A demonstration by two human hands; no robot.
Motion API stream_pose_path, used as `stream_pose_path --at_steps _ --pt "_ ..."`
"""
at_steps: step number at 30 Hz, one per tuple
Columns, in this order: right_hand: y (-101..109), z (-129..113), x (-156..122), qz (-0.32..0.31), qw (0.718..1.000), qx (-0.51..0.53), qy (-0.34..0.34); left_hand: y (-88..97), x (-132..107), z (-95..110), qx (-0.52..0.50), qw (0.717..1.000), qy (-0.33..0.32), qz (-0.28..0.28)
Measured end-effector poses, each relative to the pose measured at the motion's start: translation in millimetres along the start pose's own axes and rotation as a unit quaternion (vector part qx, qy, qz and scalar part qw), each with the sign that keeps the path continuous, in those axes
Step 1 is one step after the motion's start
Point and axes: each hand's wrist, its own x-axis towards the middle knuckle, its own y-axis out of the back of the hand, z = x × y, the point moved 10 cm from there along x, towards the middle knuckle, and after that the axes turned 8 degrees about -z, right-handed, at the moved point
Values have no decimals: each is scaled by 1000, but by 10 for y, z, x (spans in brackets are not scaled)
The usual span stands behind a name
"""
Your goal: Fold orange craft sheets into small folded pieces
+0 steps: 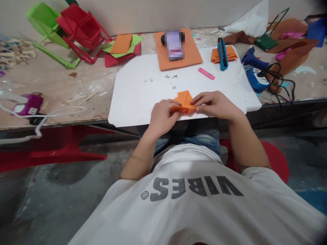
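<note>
A folded piece of orange paper (184, 100) lies at the near edge of a white board (143, 92). My left hand (162, 115) is closed, pinching the paper's left side with thumb and fingers. My right hand (217, 103) is closed too, its fingers pressing down on the paper's right edge. Both hands meet over the fold, and part of the paper is hidden under them.
On the bench lie a stack of orange sheets (187, 51) with a dark object on top, a pink cutter (206, 73), a blue stapler (222, 54), a blue glue gun (258, 75) with cable, red and green paper models (74, 30), and mixed coloured sheets (122, 47).
</note>
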Motion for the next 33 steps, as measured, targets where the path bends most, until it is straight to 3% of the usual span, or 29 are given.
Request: stream_pose_path --at_steps 8,16,26,33 --pt "-30 -3 39 21 999 -30 -3 -19 53 -40 -32 999 -3 -15" --pt "-67 -79 -14 -32 996 -54 66 -15 48 -26 -1 999 -35 -27" --pt "-17 -29 3 -3 999 -27 35 6 25 26 -22 999 -7 -33" --pt "10 10 -8 13 1000 -23 7 3 35 -61 -70 997 26 -16"
